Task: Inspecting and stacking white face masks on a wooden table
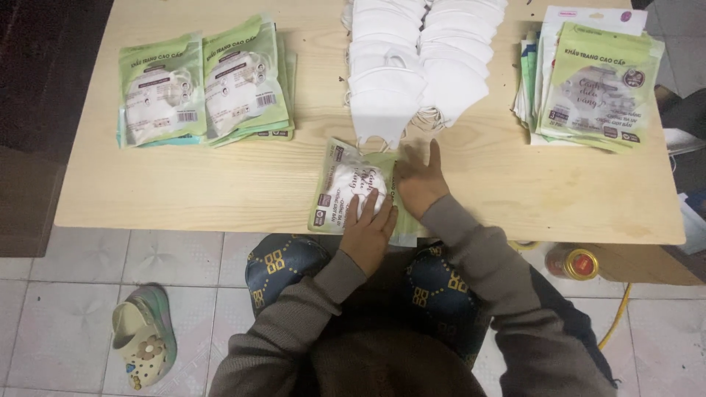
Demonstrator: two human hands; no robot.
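Pale wooden tabletop (pixel 220 184) – green-and-clear plastic mask packet (pixel 340 187) lies at near edge, overhanging; could slide off under push. Loose white mask pile (pixel 419 59) just behind – sleeve may snag. Left hand (pixel 370 224), right hand (pixel 417 182) press flat on packet, fingers spread, gripping nothing.

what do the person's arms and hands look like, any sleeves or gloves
Both arms wear long, loose brownish-grey knit sleeves with ribbed cuffs at the wrists. The left hand and right hand are bare: no gloves, and no rings or watch that I can see.
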